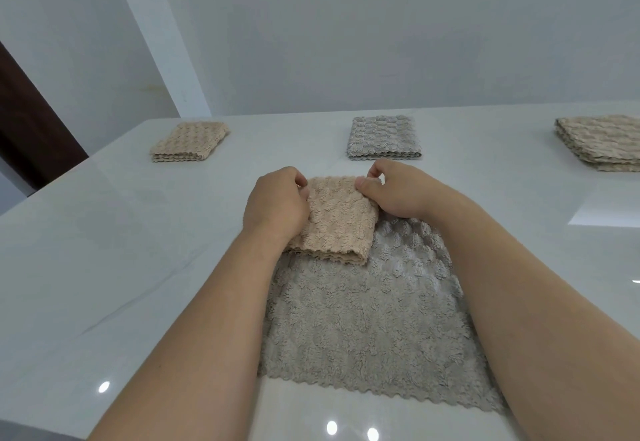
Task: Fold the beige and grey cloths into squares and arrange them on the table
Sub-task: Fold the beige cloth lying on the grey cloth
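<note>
A folded beige cloth (337, 221) lies on the far end of a flat, unfolded grey cloth (363, 316) in the middle of the white table (121, 267). My left hand (275, 203) grips the beige cloth's far left corner. My right hand (398, 191) pinches its far right corner between thumb and fingers. Along the back of the table lie three folded squares: a beige one (189, 141) at the left, a grey one (382, 137) in the middle, and a beige-grey one (602, 141) at the right edge of view.
A white wall stands right behind the table's far edge. A dark brown door or panel (31, 122) shows at the far left beyond the table corner. Ceiling lights glare on the glossy tabletop near the front edge.
</note>
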Demonstrator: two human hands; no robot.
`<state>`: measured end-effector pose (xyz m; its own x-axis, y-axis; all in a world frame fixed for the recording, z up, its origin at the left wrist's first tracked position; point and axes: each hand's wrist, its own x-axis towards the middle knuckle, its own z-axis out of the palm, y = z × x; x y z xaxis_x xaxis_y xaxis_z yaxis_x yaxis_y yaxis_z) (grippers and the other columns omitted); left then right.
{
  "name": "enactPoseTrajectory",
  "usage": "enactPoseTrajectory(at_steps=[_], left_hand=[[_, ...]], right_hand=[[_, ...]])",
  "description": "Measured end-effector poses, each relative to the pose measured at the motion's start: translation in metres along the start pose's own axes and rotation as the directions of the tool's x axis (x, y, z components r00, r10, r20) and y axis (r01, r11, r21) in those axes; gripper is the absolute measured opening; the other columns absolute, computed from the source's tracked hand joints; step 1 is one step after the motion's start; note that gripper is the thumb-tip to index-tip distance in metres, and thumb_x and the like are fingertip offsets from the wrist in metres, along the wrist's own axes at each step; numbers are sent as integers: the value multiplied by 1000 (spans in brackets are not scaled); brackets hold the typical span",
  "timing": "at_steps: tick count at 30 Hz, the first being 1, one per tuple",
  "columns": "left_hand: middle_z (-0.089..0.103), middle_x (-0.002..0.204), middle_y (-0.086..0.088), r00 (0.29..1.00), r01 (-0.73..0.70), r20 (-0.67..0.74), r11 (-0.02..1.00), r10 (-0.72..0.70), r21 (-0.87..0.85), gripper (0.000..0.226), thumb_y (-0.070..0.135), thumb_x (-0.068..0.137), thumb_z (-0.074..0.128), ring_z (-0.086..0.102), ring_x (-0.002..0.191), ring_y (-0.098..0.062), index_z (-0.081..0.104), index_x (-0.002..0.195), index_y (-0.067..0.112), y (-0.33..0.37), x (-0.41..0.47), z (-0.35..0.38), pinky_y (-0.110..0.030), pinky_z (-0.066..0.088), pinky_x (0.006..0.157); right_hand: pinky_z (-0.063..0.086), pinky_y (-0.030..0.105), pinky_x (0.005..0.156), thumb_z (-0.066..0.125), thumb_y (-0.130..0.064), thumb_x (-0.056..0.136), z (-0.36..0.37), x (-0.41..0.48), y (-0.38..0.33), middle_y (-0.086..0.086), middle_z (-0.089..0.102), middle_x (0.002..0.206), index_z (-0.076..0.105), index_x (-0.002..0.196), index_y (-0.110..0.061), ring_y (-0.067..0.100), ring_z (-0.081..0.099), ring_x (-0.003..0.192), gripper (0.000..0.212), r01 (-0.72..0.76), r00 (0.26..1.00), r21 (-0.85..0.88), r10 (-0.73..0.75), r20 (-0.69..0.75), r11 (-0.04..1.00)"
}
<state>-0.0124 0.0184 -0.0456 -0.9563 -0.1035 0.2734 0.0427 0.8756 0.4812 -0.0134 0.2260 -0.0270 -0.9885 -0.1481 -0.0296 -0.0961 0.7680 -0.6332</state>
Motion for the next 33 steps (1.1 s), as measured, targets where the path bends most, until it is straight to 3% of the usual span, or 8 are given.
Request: enactPoseTrajectory(at_steps=[8, 12, 17, 21, 26, 28, 31, 33], left_hand=[[69, 115, -2, 999, 48, 9, 997, -48, -60, 29, 27, 101, 53, 64, 103, -23, 58, 129, 20, -6, 4, 11, -36, 53, 87], [70, 112, -1, 999, 28, -25, 998, -30, -59, 28, 34, 103, 53, 64, 99, -20, 61, 126, 21, -7, 5, 14, -30, 48, 81], [65, 127, -5, 995, 15, 101, 999, -12, -32, 40, 36, 104, 47, 61, 117, -24, 56, 139, 19, -13, 16, 14, -35, 48, 96], [69, 115, -3, 980, 23, 196, 998, -12, -56, 31, 35, 103, 46, 64, 101, -21, 68, 118, 19, -10, 25, 9, -29, 44, 79], [64, 86, -6, 950, 42, 310, 999, -33, -23, 15, 19, 96, 50, 55, 72, -24, 60, 85, 17, 1, 32, -1, -30, 39, 64], [58, 79, -13, 939, 10, 345, 1000, -19, 26, 13, 11, 92, 50, 48, 68, -23, 56, 82, 16, 8, 36, -7, -33, 38, 63], [52, 82, -11, 922, -43, 387, 997, 14, 66, 12, 4, 90, 50, 45, 74, -22, 53, 86, 15, 16, 40, -16, -34, 36, 67], [53, 81, -13, 916, -49, 399, 998, 29, 39, 12, 3, 90, 52, 47, 73, -22, 59, 85, 13, 18, 41, -21, -35, 38, 67]], right_hand=[[34, 27, 58, 49, -47, 103, -1, -4, -3, -3, 58, 75, 53, 111, -13, 9, 51, 70, 36, 13, 1000, 0, -13, -11, 1000], [36, 27, 60, 50, -47, 103, -1, -5, -4, -2, 58, 77, 54, 113, -12, 11, 52, 71, 37, 6, 1000, 6, -6, -8, 1000], [36, 28, 60, 50, -47, 103, -2, -6, -5, -3, 58, 76, 53, 113, -13, 11, 52, 71, 35, 3, 1000, 23, -3, 1, 1000], [37, 27, 60, 50, -46, 103, -1, -6, -5, -2, 59, 77, 52, 115, -15, 11, 52, 71, 33, 4, 1000, 10, -4, 9, 1000], [38, 28, 60, 52, -45, 103, -1, -6, -4, -2, 61, 77, 51, 115, -16, 11, 53, 69, 31, 19, 1000, 26, -19, 10, 999], [39, 29, 61, 53, -45, 102, -1, -5, -4, -3, 62, 76, 52, 115, -16, 12, 54, 68, 31, 29, 1000, 41, -29, 12, 999], [46, 32, 65, 56, -45, 101, -2, -3, -3, -1, 65, 74, 51, 116, -17, 15, 58, 67, 33, 39, 999, 71, -40, 22, 997], [53, 37, 71, 58, -49, 98, -2, -2, -2, 3, 68, 80, 50, 120, -18, 20, 64, 70, 38, 48, 998, 87, -51, 36, 995]])
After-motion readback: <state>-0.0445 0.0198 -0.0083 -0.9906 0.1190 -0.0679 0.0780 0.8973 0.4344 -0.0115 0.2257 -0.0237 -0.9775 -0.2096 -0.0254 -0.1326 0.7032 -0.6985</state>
